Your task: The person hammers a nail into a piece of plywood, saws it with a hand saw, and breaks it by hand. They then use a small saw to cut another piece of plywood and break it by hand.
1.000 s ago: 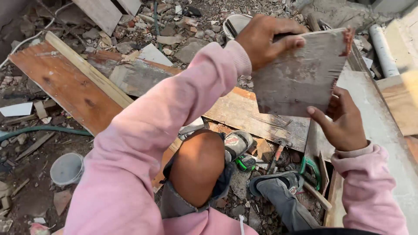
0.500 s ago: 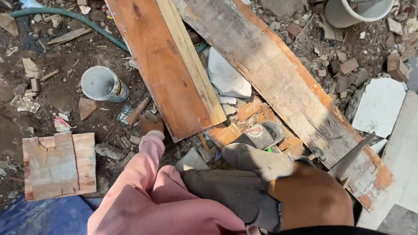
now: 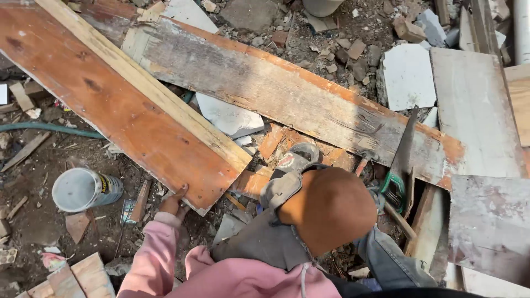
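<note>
**Orange-stained plank, gripped at its near corner**

Left hand point(image 3: 172, 203), pink-sleeved: fingers curled over the near corner of the orange plank point(image 3: 110, 105), which lies slantwise on rubble. Right hand: out of view, state unknown. A firm hold on the splintery edge, thumb on top, would likely serve best. Adjacent: weathered grey board point(image 3: 287, 94), rough-grained; handsaw point(image 3: 398, 165) with green handle beside the bent knee; grey cup point(image 3: 85, 189), cylindrical, on its side; pale flat tile point(image 3: 407, 76).

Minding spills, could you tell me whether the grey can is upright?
Tipped: the grey can lies on its side by the left hand.
</note>
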